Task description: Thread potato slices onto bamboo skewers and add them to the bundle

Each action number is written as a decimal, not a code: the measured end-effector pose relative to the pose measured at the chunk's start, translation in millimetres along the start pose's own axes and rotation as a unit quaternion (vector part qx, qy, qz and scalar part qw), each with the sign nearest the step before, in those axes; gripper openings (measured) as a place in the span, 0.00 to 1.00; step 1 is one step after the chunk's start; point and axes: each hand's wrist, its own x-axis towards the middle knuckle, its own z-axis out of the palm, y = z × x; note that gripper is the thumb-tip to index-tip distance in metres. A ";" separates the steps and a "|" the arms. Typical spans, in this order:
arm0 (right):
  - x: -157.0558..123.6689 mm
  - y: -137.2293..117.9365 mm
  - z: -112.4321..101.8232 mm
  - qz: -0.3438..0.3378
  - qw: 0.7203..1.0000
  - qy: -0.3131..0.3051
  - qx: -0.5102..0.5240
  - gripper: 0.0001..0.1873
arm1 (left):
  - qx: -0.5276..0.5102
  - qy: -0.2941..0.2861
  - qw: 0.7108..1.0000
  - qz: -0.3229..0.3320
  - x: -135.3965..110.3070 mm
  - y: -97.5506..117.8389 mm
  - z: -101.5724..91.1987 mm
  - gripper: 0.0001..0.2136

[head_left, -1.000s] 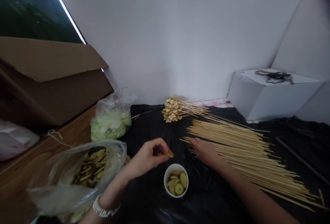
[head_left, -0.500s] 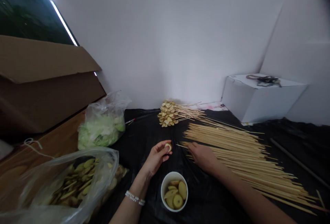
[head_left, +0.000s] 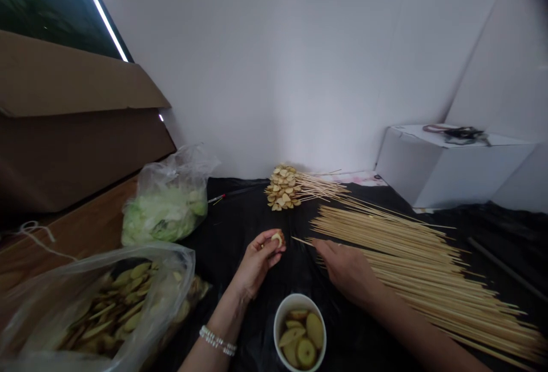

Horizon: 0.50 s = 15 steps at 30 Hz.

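Observation:
Between the thumb and fingers of my left hand [head_left: 258, 261] is a small potato slice [head_left: 278, 239], its pale cut face showing. My right hand [head_left: 342, 266] pinches a thin wooden skewer [head_left: 302, 241], whose tip points left toward the slice with a gap between them. Below my hands stands a white tub [head_left: 277, 318] with several potato slices [head_left: 305, 352] inside. Under and beyond my right forearm lie many loose skewers [head_left: 411, 280] in a wide spread. Farther back is a pile of skewered potato slices [head_left: 283, 188], their sticks pointing right.
On the left an open plastic bag [head_left: 177, 255] holds many potato slices, and behind it is a bag of pale green vegetable [head_left: 165, 212]. A cardboard box [head_left: 81, 149] stands at far left, a white box [head_left: 445, 166] at back right. Black plastic sheeting [head_left: 240, 218] covers the surface.
The view has shifted slightly. My right hand has lifted the skewer a little off the spread, and the slice in my left hand has turned slightly.

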 end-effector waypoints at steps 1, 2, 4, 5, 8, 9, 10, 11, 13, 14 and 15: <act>-0.6 -1.4 -0.9 -0.008 1.000 0.009 -0.004 0.19 | -0.003 -0.001 1.000 -0.009 -0.4 -0.3 0.4 0.17; -1.2 -2.5 -1.3 -0.015 1.000 0.020 -0.007 0.19 | -0.005 -0.001 1.000 -0.014 -0.8 -0.7 0.8 0.17; -2.3 -3.8 -1.1 -0.029 0.999 0.041 -0.010 0.19 | -0.009 -0.007 1.000 -0.017 -1.3 -1.6 1.8 0.17; -2.7 -4.1 -0.6 -0.034 0.998 0.048 -0.011 0.19 | -0.011 -0.011 1.000 -0.018 -1.4 -2.0 2.2 0.17; -3.9 -4.6 1.5 -0.046 0.997 0.059 -0.017 0.21 | -0.019 -0.018 0.999 -0.019 -1.1 -2.0 2.9 0.17; -4.3 -4.8 2.1 -0.048 0.997 0.060 -0.019 0.21 | -0.019 -0.019 0.999 -0.017 -1.0 -1.7 2.9 0.16; -4.5 -4.9 2.6 -0.049 0.997 0.063 -0.019 0.21 | -0.020 -0.019 1.000 -0.015 -0.8 -1.4 2.9 0.16; -4.8 -5.2 3.0 -0.051 0.996 0.066 -0.019 0.21 | -0.021 -0.019 1.000 -0.013 -0.5 -1.3 2.8 0.16; -5.1 -5.7 3.5 -0.050 0.996 0.071 -0.016 0.21 | -0.023 -0.018 1.000 -0.009 0.0 -1.5 2.5 0.17; -5.2 -6.0 3.5 -0.049 0.996 0.073 -0.015 0.20 | -0.025 -0.015 1.000 -0.008 0.3 -1.9 2.4 0.17; -5.2 -6.3 3.5 -0.047 0.996 0.074 -0.013 0.20 | -0.028 -0.011 1.000 -0.006 0.6 -2.4 2.3 0.17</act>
